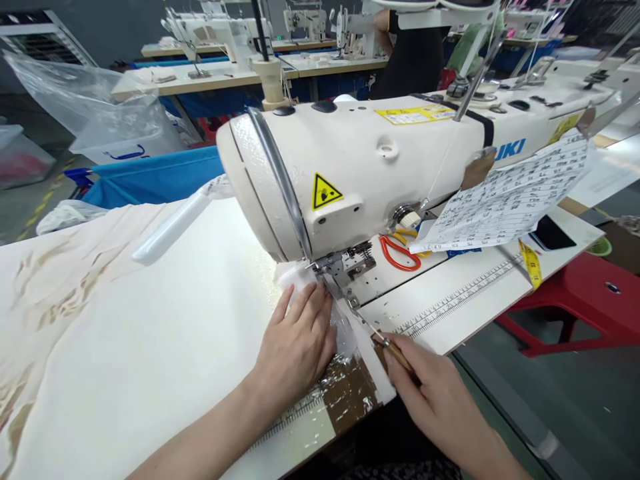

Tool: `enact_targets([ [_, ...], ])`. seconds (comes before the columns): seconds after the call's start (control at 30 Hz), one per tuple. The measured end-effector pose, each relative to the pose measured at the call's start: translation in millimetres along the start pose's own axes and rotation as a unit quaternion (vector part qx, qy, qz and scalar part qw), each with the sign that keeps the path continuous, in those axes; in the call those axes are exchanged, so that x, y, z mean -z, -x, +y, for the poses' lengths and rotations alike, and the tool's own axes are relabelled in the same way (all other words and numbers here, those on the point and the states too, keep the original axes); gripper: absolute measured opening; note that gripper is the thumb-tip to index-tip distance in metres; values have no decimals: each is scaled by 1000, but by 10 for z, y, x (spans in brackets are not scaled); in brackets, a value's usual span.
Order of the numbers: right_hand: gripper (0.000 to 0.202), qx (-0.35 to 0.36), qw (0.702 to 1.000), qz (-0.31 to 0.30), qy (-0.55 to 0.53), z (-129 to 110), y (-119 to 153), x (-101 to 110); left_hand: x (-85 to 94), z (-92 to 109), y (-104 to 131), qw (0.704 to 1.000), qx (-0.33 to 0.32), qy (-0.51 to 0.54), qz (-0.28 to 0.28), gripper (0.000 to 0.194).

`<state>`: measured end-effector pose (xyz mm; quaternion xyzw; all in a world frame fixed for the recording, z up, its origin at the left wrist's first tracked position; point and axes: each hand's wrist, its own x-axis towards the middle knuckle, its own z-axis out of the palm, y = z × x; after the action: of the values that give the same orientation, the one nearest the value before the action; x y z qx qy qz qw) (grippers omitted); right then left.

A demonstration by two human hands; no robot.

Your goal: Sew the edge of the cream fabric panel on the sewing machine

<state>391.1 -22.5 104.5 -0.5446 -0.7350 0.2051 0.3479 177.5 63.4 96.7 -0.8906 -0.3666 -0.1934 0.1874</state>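
Note:
My left hand (303,333) lies with its fingers stretched out on thin white fabric (295,275), just in front of the needle area of the white sewing machine (350,160). In my right hand (435,387) is an awl (400,353) with a wooden handle. The awl's thin metal shaft points up and left toward the presser foot (353,300). A narrow white strip (373,363) runs from the foot toward the table's front edge, between my hands. Clear plastic film covers brown tape (345,393) beneath it. My left fingertips partly hide the fabric near the needle.
Red-handled scissors (400,257) lie behind the foot. Printed rulers (460,303) are fixed along the table edge. A written sheet (505,197) leans against the machine; a yellow tape measure (531,263) hangs nearby. A red stool (575,300) stands right. A person (410,57) is beyond the machine.

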Motion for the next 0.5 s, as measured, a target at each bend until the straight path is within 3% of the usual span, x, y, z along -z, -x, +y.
enact_targets([
  [0.13,17,-33,998,-10,-46,24,-28,54,13,38,7,1000,0,-12,-5,43],
  [0.5,22,-28,998,-1,-48,20,-18,56,4,45,40,1000,-13,-10,-12,47],
])
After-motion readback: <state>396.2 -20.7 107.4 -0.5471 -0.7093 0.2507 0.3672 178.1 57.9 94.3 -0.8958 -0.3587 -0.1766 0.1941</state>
